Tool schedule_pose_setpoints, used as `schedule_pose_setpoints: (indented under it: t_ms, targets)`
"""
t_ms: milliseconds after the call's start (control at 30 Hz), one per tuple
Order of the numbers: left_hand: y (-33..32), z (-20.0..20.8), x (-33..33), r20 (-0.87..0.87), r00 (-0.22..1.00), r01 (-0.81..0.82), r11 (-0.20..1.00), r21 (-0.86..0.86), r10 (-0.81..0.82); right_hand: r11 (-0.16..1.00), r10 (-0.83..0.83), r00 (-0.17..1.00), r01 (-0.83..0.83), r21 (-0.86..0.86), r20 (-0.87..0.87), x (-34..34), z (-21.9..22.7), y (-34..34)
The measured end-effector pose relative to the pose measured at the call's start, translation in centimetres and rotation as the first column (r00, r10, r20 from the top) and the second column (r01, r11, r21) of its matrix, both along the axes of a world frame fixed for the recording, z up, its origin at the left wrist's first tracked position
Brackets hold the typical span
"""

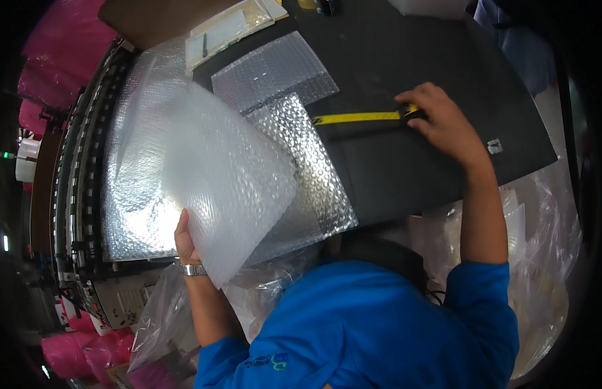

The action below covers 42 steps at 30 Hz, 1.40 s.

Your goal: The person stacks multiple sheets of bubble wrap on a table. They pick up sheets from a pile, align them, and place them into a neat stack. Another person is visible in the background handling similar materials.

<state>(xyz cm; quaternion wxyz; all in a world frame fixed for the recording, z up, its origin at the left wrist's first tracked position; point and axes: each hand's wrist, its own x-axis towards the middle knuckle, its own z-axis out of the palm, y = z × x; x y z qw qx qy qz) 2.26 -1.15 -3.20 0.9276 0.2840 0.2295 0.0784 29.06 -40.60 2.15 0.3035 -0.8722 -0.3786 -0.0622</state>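
Note:
My left hand (187, 243), with a metal watch on its wrist, grips the near edge of a clear bubble wrap sheet (233, 178). That sheet is lifted at a tilt over silver foil bubble material. Some of the left fingers are hidden behind it. In my right hand (443, 123) is a tape measure (412, 112) with a dark case. Its yellow blade reaches left across the black tabletop (405, 175), ending by the edge of a silver bubble sheet (311, 152). The clear wrap partly covers this silver sheet.
Another clear bubble wrap piece (275, 68) lies farther back, near a clipboard with papers (233, 29). Wide silver foil (136, 217) comes off a machine with rollers (74, 175) at the left. Clear plastic bags (534, 259) sit below the right table edge.

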Motion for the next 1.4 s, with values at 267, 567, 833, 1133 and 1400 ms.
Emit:
schedule_pose_setpoints:
  t_ms: [267,567,833,1133,1400]
  targets:
    - [0.6,-0.2,0.1,-0.074,0.997,-0.036,0.999,0.015,0.037,0.986,0.134,0.987,-0.125,-0.109,0.088,-2.1,-1.3,3.6]
    - [0.7,-0.2,0.1,-0.081,0.995,-0.054,0.998,-0.018,0.053,0.987,0.127,0.991,-0.122,-0.101,0.047,-2.2,-1.8,4.0]
    - [0.7,-0.3,0.0,-0.082,0.995,-0.054,0.999,0.000,0.053,0.989,0.099,0.995,-0.095,-0.116,0.031,-2.1,-2.0,4.3]
    - [0.6,-0.2,0.0,-0.059,0.998,-0.016,1.000,-0.019,0.015,0.983,0.115,0.993,-0.110,-0.150,0.027,-1.6,-1.9,4.5]
    - [0.6,-0.2,0.1,-0.048,0.999,-0.019,1.000,-0.014,0.018,0.989,0.123,0.988,-0.114,-0.093,0.090,-1.2,-2.3,4.7]
